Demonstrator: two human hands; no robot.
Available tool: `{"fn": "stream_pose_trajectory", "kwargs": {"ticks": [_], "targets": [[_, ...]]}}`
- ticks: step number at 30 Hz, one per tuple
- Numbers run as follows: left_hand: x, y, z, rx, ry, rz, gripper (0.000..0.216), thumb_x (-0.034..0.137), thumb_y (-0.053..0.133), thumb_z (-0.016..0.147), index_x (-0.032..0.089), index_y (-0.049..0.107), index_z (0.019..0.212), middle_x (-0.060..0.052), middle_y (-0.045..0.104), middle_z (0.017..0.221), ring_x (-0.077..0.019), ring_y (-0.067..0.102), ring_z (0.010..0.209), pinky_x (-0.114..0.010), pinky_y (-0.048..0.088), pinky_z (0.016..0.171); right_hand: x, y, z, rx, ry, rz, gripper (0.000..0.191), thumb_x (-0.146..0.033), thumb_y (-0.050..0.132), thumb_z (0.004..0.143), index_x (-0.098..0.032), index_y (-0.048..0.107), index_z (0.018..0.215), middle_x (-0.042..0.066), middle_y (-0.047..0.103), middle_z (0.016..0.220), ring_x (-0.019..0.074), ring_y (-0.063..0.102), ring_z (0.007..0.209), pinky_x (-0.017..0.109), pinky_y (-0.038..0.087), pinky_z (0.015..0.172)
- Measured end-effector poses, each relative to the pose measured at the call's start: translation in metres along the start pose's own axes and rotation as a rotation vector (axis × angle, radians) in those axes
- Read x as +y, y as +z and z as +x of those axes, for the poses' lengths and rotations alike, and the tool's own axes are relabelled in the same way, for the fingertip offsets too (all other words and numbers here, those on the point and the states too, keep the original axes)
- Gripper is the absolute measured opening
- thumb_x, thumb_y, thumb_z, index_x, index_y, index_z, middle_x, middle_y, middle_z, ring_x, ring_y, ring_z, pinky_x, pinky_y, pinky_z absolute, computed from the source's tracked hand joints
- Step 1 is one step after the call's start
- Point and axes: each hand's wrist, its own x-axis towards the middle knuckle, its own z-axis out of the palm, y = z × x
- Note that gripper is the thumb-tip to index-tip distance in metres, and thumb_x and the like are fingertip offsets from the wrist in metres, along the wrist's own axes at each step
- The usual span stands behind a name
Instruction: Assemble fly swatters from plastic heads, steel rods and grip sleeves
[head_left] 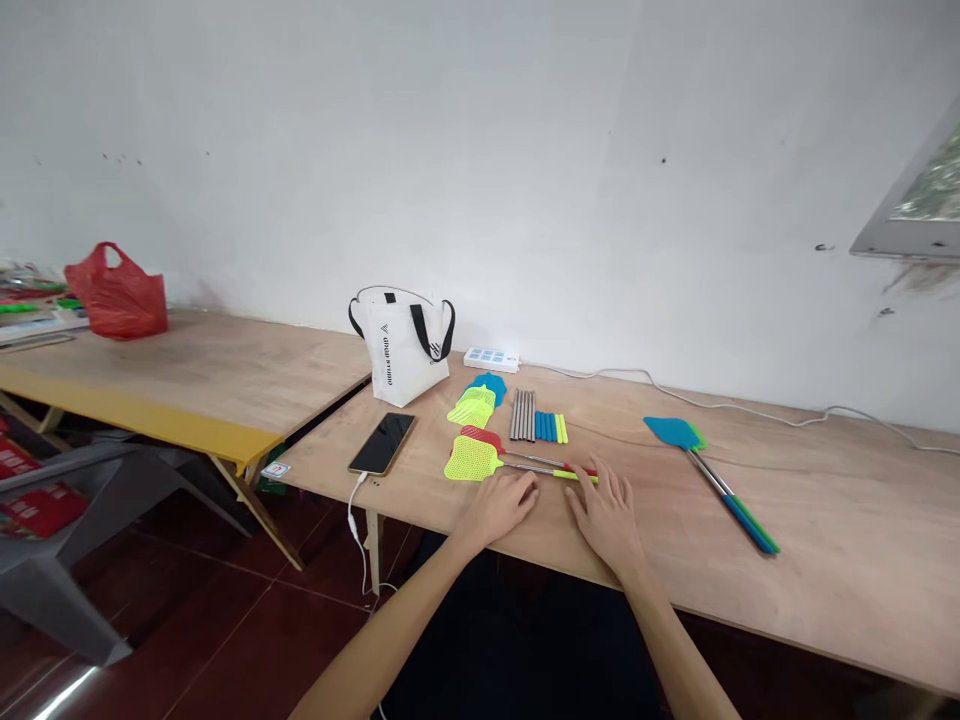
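Just beyond my fingertips on the surface (825,540), two swatters (474,462) lie crosswise, heads left, grips right. My left hand (499,505) and right hand (604,515) rest flat, empty, slightly apart, the right one nearest the grips.

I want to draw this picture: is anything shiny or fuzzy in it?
Head view: the phone screen shows pale glare; a bright streak shines on the floor; the window at the right edge looks smeared; light is soft, shadows faint.
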Motion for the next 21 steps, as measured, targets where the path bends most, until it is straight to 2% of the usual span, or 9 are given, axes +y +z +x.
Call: {"fn": "stream_pose_trajectory", "kwargs": {"ticks": [3,6,8,12,17,21], "targets": [[0.0,0.0,0.0,-0.001,-0.001,0.0,0.019,0.032,0.046,0.104,0.025,0.062,0.109,-0.004,0.074,0.103,-0.0242,0.068,0.097,-0.031,0.046,0.08,0.0,-0.001,0.001,-0.046,-0.014,0.057,0.039,-0.042,0.032,0.106,-0.027,0.057,0.131,0.012,0.059,0.137,0.029,0.052,0.128,0.06,0.029,0.11],[0.0,0.0,0.0,0.006,0.011,0.007,0.019,0.032,0.045,0.105,0.025,0.062,0.108,-0.003,0.075,0.102,-0.0233,0.069,0.093,-0.031,0.046,0.077,0.0,-0.006,0.003,-0.096,-0.044,0.157,0.032,-0.041,0.036,0.105,-0.026,0.062,0.115,0.008,0.067,0.118,0.0251,0.061,0.111,0.047,0.038,0.102],[0.0,0.001,0.001,0.014,0.03,0.008,0.02,0.032,0.045,0.105,0.025,0.063,0.108,-0.002,0.075,0.102,-0.0229,0.07,0.091,-0.031,0.045,0.076,0.0,-0.01,0.005,-0.112,-0.069,0.219,0.028,-0.039,0.038,0.105,-0.026,0.062,0.108,0.007,0.069,0.113,0.0238,0.062,0.107,0.039,0.041,0.092],[-0.002,0.002,0.0,0.017,0.079,-0.005,0.02,0.032,0.046,0.105,0.025,0.065,0.107,-0.002,0.076,0.103,-0.022,0.07,0.093,-0.03,0.045,0.078,0.002,-0.012,0.007,-0.116,-0.107,0.297,0.025,-0.032,0.039,0.104,-0.024,0.061,0.097,0.006,0.07,0.106,0.0226,0.062,0.102,0.034,0.041,0.085],[-0.002,0.002,0.0,0.015,0.14,-0.02,0.022,0.032,0.047,0.104,0.024,0.067,0.101,-0.002,0.076,0.1,-0.0203,0.069,0.089,-0.028,0.044,0.074,0.001,-0.008,0.006,-0.086,-0.099,0.354,0.022,-0.03,0.041,0.102,-0.023,0.059,0.092,0.007,0.067,0.102,0.0215,0.062,0.088,0.033,0.046,0.081],[-0.001,-0.001,-0.001,-0.027,0.126,-0.008,0.027,0.036,0.047,0.104,0.022,0.069,0.097,-0.003,0.075,0.095,-0.0205,0.069,0.087,-0.027,0.044,0.07,0.006,-0.009,0.009,0.009,-0.105,0.447,0.022,-0.032,0.04,0.102,-0.024,0.06,0.094,0.007,0.066,0.102,0.0226,0.062,0.089,0.035,0.048,0.082]]}}
